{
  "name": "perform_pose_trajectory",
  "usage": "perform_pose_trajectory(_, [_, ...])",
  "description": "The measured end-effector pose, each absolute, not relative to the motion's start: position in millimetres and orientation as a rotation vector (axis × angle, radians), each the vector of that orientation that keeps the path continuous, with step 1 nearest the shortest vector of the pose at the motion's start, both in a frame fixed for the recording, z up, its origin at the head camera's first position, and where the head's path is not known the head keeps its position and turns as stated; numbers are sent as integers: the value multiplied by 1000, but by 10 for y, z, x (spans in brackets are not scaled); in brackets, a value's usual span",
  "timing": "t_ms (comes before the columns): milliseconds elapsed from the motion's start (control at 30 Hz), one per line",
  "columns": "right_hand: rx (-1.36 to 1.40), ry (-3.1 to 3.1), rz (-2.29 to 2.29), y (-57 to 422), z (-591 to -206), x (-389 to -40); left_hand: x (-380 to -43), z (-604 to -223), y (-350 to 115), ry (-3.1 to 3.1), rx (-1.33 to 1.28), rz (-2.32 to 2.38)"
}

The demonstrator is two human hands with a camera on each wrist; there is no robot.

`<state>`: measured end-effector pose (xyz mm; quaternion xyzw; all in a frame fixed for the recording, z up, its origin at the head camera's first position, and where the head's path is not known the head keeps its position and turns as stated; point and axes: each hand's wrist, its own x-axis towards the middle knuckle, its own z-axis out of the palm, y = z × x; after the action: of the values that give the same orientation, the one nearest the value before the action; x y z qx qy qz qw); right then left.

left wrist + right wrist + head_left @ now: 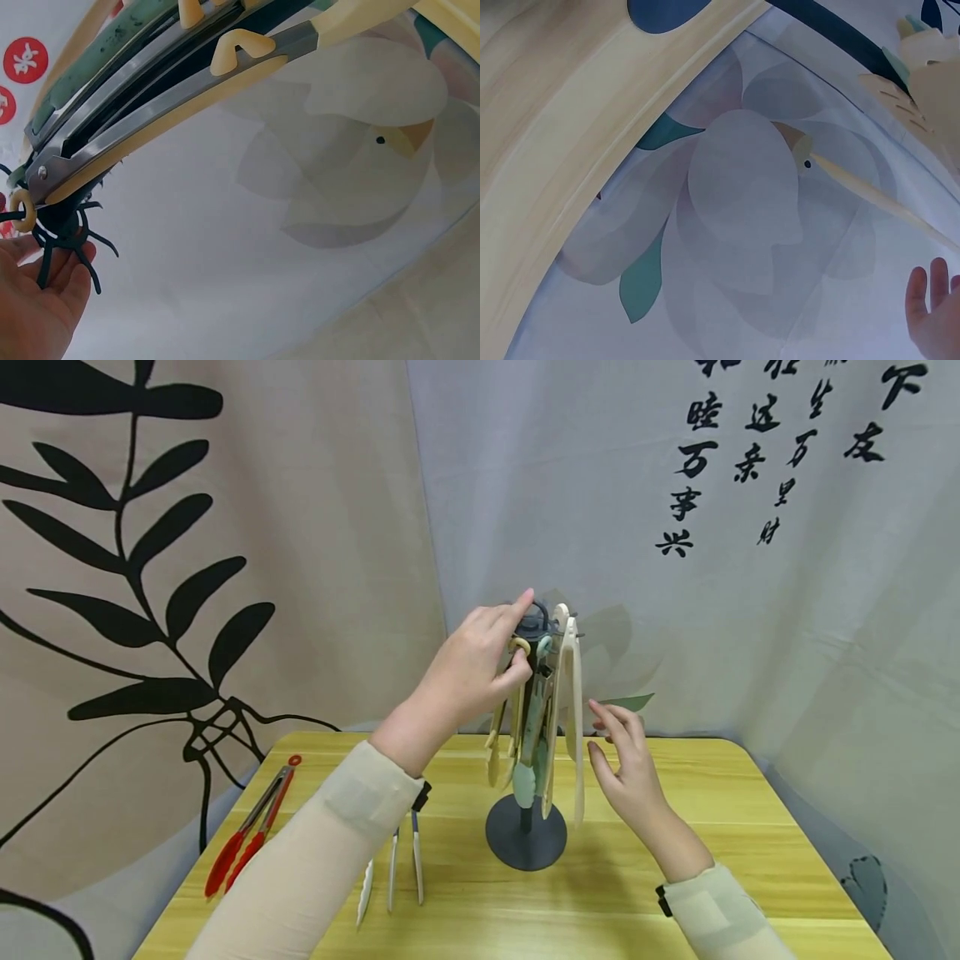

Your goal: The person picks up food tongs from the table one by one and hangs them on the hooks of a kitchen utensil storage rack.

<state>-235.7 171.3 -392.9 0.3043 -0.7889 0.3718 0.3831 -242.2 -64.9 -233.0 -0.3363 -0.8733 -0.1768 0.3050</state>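
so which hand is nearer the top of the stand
Left. The left hand is up at the top of the stand; the right hand is lower and off to the right, beside the hanging utensils.

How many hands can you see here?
2: the left hand at the top of the dark stand, and the right hand to the right of the hanging utensils. No others seem hidden.

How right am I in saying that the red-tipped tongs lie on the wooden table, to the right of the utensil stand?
The side is wrong: the head view shows the red-tipped tongs to the left of the utensil stand. They do lie on the wooden table.
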Motion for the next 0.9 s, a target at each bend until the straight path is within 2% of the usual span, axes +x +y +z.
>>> perform_pose_trajectory(900, [723, -2056, 1051, 1787, -3941, -2277, -2425, -2406, -487, -2158, -844, -253])
